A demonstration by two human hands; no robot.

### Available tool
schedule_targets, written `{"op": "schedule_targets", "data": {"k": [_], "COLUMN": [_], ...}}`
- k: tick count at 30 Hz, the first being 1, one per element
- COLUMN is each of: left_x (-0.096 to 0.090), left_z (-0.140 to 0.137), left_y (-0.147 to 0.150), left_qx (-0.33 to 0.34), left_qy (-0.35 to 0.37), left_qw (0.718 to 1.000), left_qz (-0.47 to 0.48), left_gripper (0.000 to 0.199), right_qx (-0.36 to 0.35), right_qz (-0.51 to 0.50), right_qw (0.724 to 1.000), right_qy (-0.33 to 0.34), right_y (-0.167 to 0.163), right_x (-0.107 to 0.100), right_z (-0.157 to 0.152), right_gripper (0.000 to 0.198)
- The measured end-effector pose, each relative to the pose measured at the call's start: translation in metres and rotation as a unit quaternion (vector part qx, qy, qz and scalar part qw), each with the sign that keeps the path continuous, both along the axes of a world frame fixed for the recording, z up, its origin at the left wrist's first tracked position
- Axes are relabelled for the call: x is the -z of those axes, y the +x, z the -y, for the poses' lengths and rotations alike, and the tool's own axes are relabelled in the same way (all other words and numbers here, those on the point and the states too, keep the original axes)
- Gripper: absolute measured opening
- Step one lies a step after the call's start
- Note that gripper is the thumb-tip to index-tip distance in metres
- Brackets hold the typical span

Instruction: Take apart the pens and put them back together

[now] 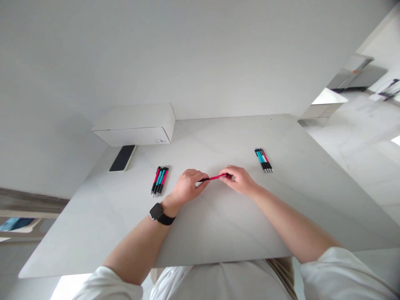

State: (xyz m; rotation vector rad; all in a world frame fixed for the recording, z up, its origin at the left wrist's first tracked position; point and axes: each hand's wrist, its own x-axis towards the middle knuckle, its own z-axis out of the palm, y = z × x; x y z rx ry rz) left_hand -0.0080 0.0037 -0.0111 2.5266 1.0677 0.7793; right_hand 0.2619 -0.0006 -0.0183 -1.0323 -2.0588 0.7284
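A red pen (215,177) with a black grip is stretched between my two hands, just above or on the white table (218,233). My left hand (190,184), with a black watch at the wrist, pinches its black end. At the other end, my right hand (239,179) has its thumb and fingers closed on the pen, covering part of it. To the left of my left hand, several red and teal pens (159,181) lie side by side. Another row of several teal and red pens (264,160) lies beyond my right hand, to the right.
A long white box (134,135) stands against the wall at the back left. In front of it lies a dark-screened phone (123,158). Past the table's right edge are pale floor and a low cabinet (325,109). A wooden shelf (28,201) shows at far left.
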Motion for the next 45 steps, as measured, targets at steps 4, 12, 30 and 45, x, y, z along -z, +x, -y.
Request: {"op": "schedule_targets", "data": {"k": [4, 12, 30, 45], "left_x": [0.002, 0.007, 0.008, 0.012], "left_z": [0.000, -0.002, -0.001, -0.005], "left_y": [0.001, 0.000, -0.002, -0.006], "left_qx": [0.003, -0.014, -0.028, -0.028], "left_qy": [0.004, 0.001, -0.008, 0.001], "left_qw": [1.000, 1.000, 1.000, 0.999], "left_qz": [0.000, 0.006, -0.011, -0.017], "left_gripper": [0.017, 0.017, 0.012, 0.016], "right_qx": [-0.003, 0.014, 0.013, 0.065], "right_qz": [-0.017, 0.029, -0.001, -0.183], "right_qw": [1.000, 0.997, 1.000, 0.956], "right_qy": [0.018, -0.074, -0.021, -0.219], "right_y": [-0.002, 0.000, 0.003, 0.017], "right_x": [0.001, 0.006, 0.005, 0.013], "right_z": [0.000, -0.002, -0.002, -0.013], "right_gripper": [0.012, 0.019, 0.015, 0.025]}}
